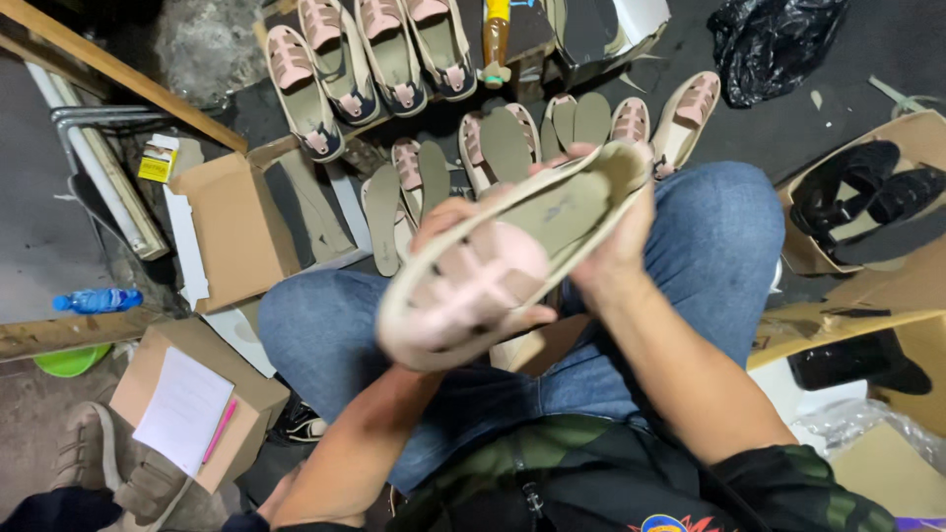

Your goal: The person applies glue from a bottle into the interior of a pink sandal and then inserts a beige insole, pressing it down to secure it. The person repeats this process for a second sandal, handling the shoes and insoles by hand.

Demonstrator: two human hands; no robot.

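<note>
At the far left a blue plastic water bottle point(97, 299) lay on a wooden plank above a green bowl point(69, 361), and nearer the person a closed brown cardboard box point(168, 369) carried a white sheet of paper point(184, 409) with a pink pen point(219, 431) beside it. An open cardboard box point(241, 222) stood tilted just behind the person's left knee. On the floor beyond the knees lay a spread of beige shoes with pink straps point(360, 54) and loose olive-grey insoles point(505, 143), with an orange glue bottle point(496, 39) standing among them. Over the lap, between the jeans-clad knees, the person held up one beige shoe with a pink strapped upper point(493, 261), tilted with its toe low and left. The left hand point(448, 222) was mostly hidden behind the shoe, fingers wrapped round its toe end. The right hand point(611, 236) clasped the heel end, thumb along the rim. The shoe blocked the view of several insoles behind it. At the right an open carton held black sandals point(867, 192), and a black plastic bag point(774, 39) lay crumpled further back.
</note>
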